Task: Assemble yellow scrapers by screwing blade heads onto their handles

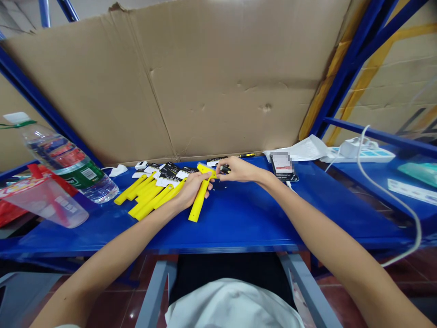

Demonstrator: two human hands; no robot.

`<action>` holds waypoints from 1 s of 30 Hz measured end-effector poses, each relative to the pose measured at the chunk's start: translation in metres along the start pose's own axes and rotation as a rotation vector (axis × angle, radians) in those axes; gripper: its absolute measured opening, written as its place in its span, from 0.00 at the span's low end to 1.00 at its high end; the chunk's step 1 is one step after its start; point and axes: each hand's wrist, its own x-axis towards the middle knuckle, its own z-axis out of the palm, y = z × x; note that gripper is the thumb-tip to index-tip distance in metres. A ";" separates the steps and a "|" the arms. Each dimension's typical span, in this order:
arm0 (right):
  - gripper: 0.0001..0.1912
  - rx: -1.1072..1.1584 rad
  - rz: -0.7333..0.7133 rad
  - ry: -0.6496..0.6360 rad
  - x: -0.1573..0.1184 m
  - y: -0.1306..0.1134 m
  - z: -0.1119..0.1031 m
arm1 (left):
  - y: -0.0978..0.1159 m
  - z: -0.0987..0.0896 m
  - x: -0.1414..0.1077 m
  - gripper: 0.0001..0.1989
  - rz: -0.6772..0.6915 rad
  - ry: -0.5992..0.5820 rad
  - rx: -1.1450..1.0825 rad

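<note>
From the head view, your hands are close together over the middle of the blue desk (273, 223), almost meeting but not touching. Your left hand (193, 189) grips a yellow plastic handle (198, 205), its long end pointing toward you and its wider end raised on the far side of your fingers. Your right hand (239, 169) pinches a small black screwdriver (224, 169) at the fingertips, right by that wider end; the tip is too small and too hidden to see whether it touches.

This hold works well because your left fingers sit close to where the screwdriver points, so the yellow handle has little room to twist. Keep your wrists low and the screwdriver lined up with the piece.

To your left, more yellow handles (150, 197) lie side by side, with black and white cards (170, 174) just beyond them. A water bottle (68, 166) and a plastic cup (44, 196) stand further left. Tiny dark specks (214, 187) lie just in front of your hands, too small to identify. To the far right are a pixelated box (283, 166), white paper (300, 148) and a power strip (358, 152).
</note>
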 end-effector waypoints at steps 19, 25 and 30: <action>0.12 0.234 0.309 -0.055 -0.002 0.000 0.003 | -0.002 0.006 -0.006 0.12 -0.030 -0.029 0.013; 0.15 0.080 0.312 0.124 0.001 0.005 0.006 | 0.000 0.004 -0.006 0.15 0.095 0.016 -0.043; 0.02 -0.104 0.184 0.079 0.005 0.014 0.016 | 0.006 -0.001 -0.002 0.18 0.221 0.085 -0.107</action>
